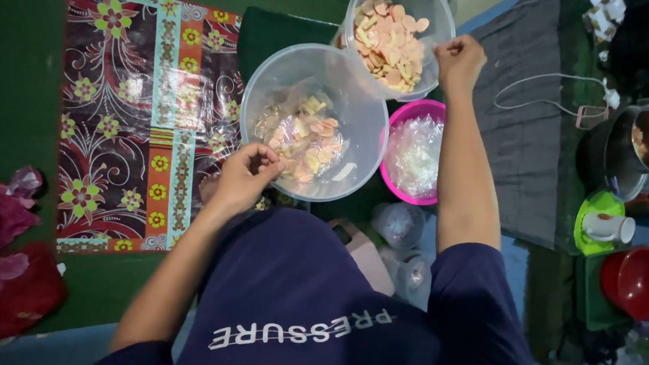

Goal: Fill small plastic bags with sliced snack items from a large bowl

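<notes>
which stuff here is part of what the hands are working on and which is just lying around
In use:
left hand
right hand
near clear plastic tub of bagged pink and yellow crackers
far clear plastic tub of loose crackers
pink bowl of clear plastic bags

Lying about:
flowered mat
red bowl
white cup on green lid
metal pot

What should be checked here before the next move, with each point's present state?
1. Left hand at the near rim of the near clear tub, fingers pinched together: ok; what they hold: cannot tell.
2. Right hand closed at the rim of the far clear tub: ok; what it grips: cannot tell.
3. Near clear tub holds bagged snack pieces, well below the rim: ok.
4. Far clear tub holds loose snack pieces, tub tilted: not ok.
5. Pink bowl of clear plastic bags beside the right forearm, unobstructed: ok.
</notes>
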